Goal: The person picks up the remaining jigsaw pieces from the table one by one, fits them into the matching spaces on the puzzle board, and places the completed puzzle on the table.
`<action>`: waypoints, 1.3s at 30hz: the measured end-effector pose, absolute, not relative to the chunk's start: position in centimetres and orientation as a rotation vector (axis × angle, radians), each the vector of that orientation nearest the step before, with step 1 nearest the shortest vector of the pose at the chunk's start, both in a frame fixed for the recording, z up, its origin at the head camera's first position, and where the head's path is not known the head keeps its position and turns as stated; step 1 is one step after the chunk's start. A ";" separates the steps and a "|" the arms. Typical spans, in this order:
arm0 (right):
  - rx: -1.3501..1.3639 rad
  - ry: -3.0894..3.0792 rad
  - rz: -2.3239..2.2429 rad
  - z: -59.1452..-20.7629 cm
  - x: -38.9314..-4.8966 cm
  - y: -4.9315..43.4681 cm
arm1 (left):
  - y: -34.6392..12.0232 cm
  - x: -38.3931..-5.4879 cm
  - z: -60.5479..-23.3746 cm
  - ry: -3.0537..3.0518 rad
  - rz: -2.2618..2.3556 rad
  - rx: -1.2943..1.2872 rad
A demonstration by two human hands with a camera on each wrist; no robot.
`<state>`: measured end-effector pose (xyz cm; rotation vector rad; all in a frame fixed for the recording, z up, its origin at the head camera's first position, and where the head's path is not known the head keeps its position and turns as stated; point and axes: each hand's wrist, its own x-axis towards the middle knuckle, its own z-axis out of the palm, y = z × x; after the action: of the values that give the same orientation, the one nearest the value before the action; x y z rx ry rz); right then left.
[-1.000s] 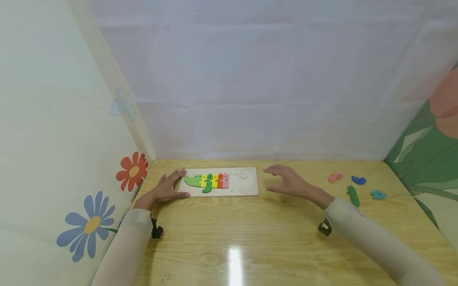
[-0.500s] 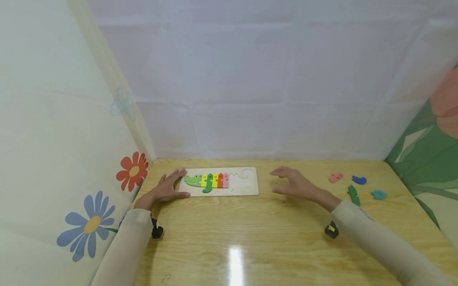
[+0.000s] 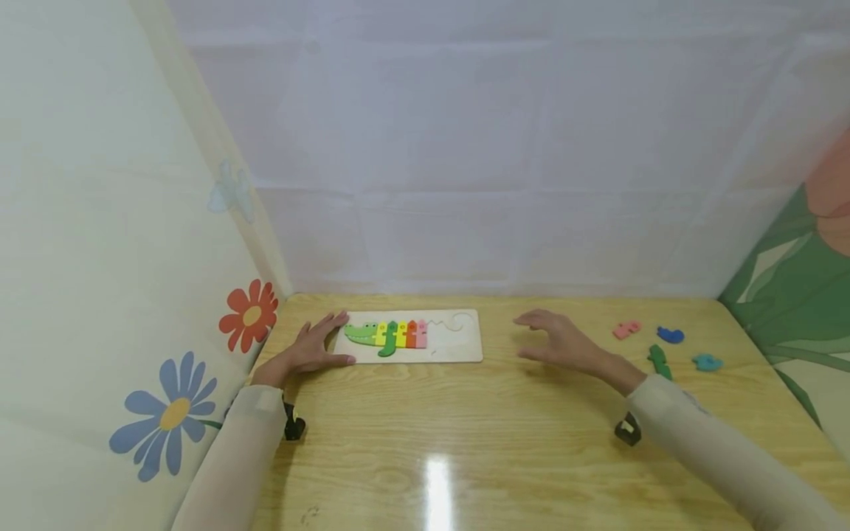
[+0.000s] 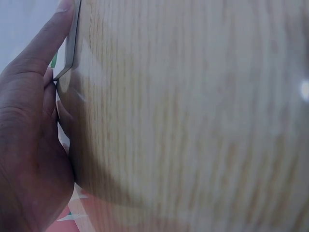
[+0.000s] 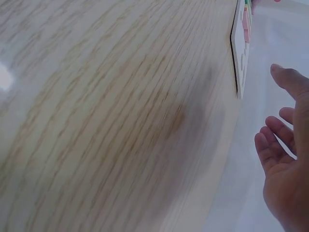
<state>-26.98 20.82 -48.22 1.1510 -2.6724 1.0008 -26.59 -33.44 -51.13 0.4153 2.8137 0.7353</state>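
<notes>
A pale wooden puzzle board (image 3: 458,348) lies flat with a green crocodile head (image 3: 361,334) and yellow, green, red and pink segments set in its left half. On the right half a curled outline shows. My left hand (image 3: 308,349) grips the board's left end, thumb at the front edge and fingers at the back corner; the left wrist view shows the thumb (image 4: 41,41) along the board's edge. To the right of the board my right hand (image 3: 563,343) hangs over the table holding nothing, its fingers loosely curved and apart from the thumb (image 5: 289,79).
Loose puzzle pieces lie on the table (image 3: 425,413) at the right: a pink piece (image 3: 626,330), a blue piece (image 3: 671,335), a dark green piece (image 3: 659,361) and a teal piece (image 3: 707,362). A pale cloth wall (image 3: 425,221) stands behind the table.
My right hand has drifted right, away from the board and closer to the loose pieces. The left hand has stayed at the board's left end.
</notes>
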 end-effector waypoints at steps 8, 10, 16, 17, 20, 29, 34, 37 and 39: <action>1.133 -2.660 0.989 -48.3 -27.0 21.9 | -33.3 -26.6 -50.8 2.809 0.717 0.392; 1.133 -2.651 0.994 -48.3 -26.9 22.2 | -33.3 -26.6 -50.7 2.804 0.712 0.385; 1.133 -2.615 0.965 -48.5 -26.9 23.1 | -33.2 -26.4 -50.6 2.804 0.698 0.386; 1.131 -2.609 0.960 -48.6 -26.9 23.2 | -33.2 -26.4 -50.6 2.805 0.697 0.386; 1.123 -2.600 0.950 -48.7 -26.9 23.6 | -33.2 -26.4 -50.7 2.804 0.700 0.379; 1.070 -2.656 0.945 -48.4 -26.6 24.7 | -33.2 -26.4 -50.8 2.808 0.704 0.389; 1.046 -2.675 0.924 -48.5 -26.6 25.4 | -33.3 -26.5 -51.0 2.810 0.699 0.391; 1.015 -2.694 0.930 -48.6 -26.6 26.0 | -33.3 -26.5 -50.9 2.810 0.700 0.396; 0.989 -2.712 0.931 -48.6 -26.6 26.4 | -33.4 -26.5 -50.9 2.811 0.696 0.397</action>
<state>-26.58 26.40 -48.60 0.9893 -2.7116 0.9311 -26.54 -33.37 -50.94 0.3970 2.8110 0.6957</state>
